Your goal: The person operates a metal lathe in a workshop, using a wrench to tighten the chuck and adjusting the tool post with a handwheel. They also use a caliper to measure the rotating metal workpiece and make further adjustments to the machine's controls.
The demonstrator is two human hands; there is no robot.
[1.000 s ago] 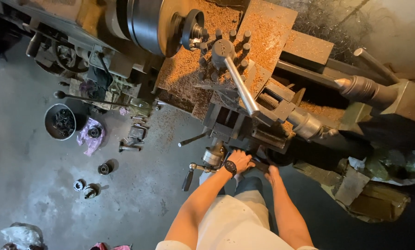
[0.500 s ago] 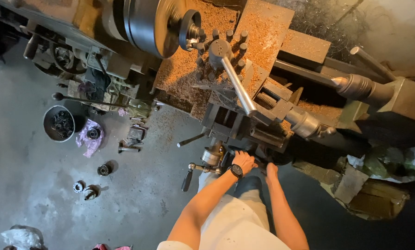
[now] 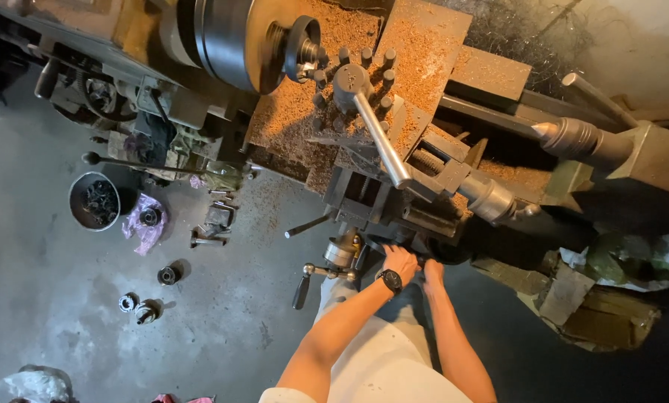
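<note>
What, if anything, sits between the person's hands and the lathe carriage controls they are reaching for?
Nothing visible does. The left hand and right hand already rest against the carriage front, beside the crank handle.

Concrete floor (image 3: 66, 321): round tub of parts (image 3: 93, 200), pink rag (image 3: 144, 224), loose bearings (image 3: 144, 310), lathe (image 3: 364, 127).

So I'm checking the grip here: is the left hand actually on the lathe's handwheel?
Touching. The head view shows the left hand, with the wristwatch, laid on the dark handwheel at the lathe's front, no gap visible.
</note>
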